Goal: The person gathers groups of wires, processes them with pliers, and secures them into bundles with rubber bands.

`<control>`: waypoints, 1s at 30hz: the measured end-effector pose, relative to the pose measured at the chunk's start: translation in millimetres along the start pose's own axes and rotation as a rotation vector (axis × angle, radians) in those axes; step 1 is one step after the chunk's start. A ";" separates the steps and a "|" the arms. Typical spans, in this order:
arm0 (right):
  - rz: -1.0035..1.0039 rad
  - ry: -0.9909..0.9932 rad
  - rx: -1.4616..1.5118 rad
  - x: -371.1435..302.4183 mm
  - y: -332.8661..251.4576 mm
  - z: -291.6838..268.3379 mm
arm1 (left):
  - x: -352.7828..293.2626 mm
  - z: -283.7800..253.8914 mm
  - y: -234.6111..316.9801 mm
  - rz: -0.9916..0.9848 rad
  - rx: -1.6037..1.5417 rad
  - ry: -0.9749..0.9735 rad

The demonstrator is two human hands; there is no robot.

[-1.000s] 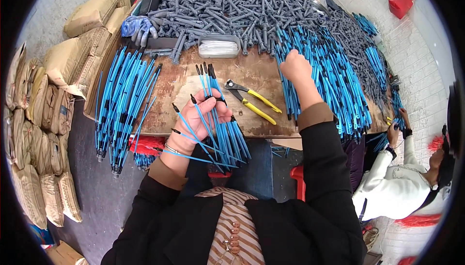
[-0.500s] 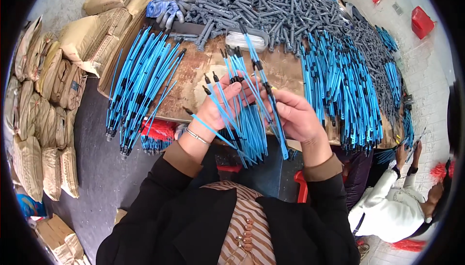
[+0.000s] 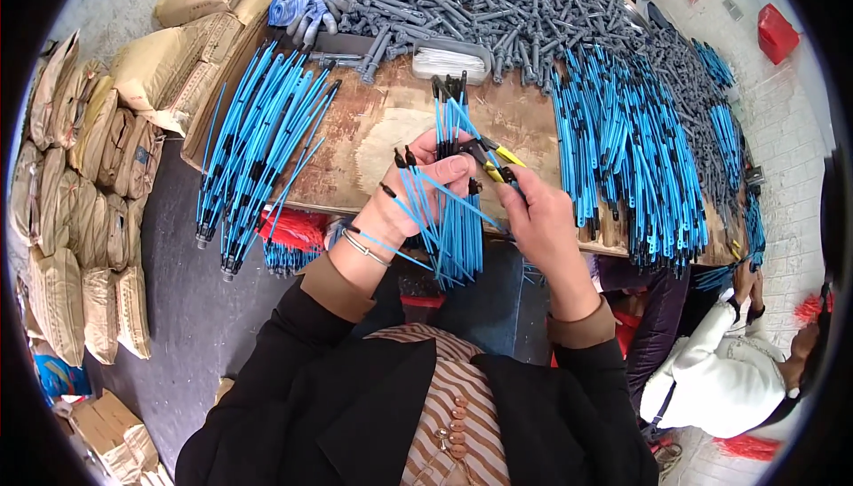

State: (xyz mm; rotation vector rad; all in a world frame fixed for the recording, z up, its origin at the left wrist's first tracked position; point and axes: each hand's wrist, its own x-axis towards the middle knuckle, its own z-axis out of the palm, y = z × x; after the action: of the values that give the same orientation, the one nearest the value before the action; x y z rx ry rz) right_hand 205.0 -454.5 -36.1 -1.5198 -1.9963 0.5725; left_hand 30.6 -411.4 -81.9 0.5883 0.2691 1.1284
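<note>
My left hand (image 3: 418,179) is wrapped round a bundle of thin blue plastic sticks (image 3: 458,237) with black tips, held upright over the table's near edge. A few loose sticks fan out across the palm and wrist. My right hand (image 3: 538,215) grips a small pair of cutting pliers (image 3: 499,154) with yellow and black handles. Their dark jaws are at the sticks beside my left thumb; whether they touch one is hidden by the fingers.
A heap of grey plastic pieces (image 3: 471,6) covers the table's far side. More blue sticks lie at left (image 3: 262,139) and right (image 3: 631,157). A white-filled tray (image 3: 450,61) and a glove (image 3: 302,15) lie behind. A person in white (image 3: 724,370) works at right; sacks (image 3: 58,299) line the left.
The long blue stick that my right hand held is out of its fingers. The yellow-handled pliers now show plainly there, jaws against the bundle. My left hand's bundle stands more upright.
</note>
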 end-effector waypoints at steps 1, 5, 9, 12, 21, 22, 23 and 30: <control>-0.009 0.006 -0.070 -0.2 1.5 -2.4 | 0.4 1.7 0.6 -0.017 -0.034 -0.045; 0.077 -0.287 0.362 -13.7 10.3 -0.8 | 1.0 9.2 -4.9 -0.079 -0.069 -0.110; -0.036 -0.290 0.361 -3.8 19.5 -26.2 | -11.4 10.5 4.6 -0.169 0.024 -0.100; 0.052 0.030 0.133 37.5 49.7 -45.1 | -19.0 15.0 8.8 -0.211 0.088 -0.138; 0.396 0.075 -0.759 151.1 146.3 -35.2 | 9.3 -5.8 -6.1 -0.060 0.173 -0.063; 0.422 0.069 -0.727 154.2 145.7 -34.4 | 7.6 -8.9 -1.3 -0.062 0.131 -0.136; 0.448 0.063 -0.696 156.3 145.0 -34.2 | 6.1 -11.1 2.0 -0.061 0.132 -0.136; 0.512 -0.042 -0.670 155.4 123.3 -48.2 | -3.2 -3.0 10.9 -0.117 0.122 -0.063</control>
State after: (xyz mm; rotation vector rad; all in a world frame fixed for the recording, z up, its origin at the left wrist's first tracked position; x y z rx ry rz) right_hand 294.9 -272.0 -51.0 -2.4731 -1.9241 0.1065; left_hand 19.4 -410.2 -78.4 0.7060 0.3158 0.9841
